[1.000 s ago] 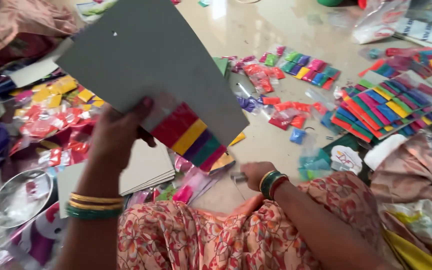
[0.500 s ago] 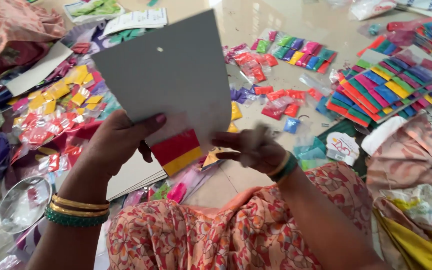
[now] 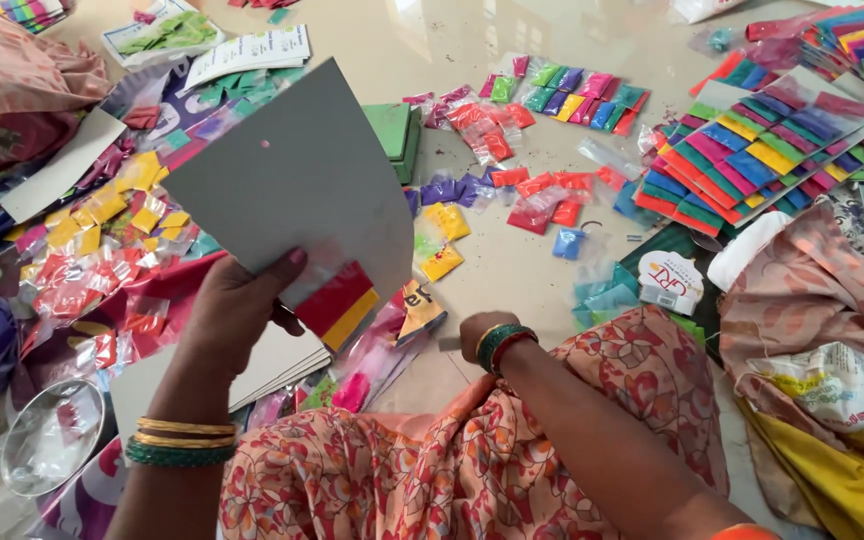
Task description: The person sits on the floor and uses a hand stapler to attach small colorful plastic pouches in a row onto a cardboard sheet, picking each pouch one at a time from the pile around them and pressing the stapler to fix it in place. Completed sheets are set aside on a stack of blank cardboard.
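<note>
here, left hand (image 3: pixel 237 310) grip pinches grey card (image 3: pixel 297 180) (coloured sachets (image 3: pixel 337 303) attached); right hand's (image 3: pixel 480 335) grip unclear.

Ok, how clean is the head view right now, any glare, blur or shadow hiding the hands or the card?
Head view: even, soft light; faint glare on the tiled floor at top; grey card and left hand sharp; right hand partly hidden behind the knee; only soft shadows under the packets; edges bend slightly, wide-lens style.

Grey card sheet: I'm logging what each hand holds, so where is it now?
In the head view, the grey card sheet is held up left of centre by the left hand, above the floor's colour packets.
</note>
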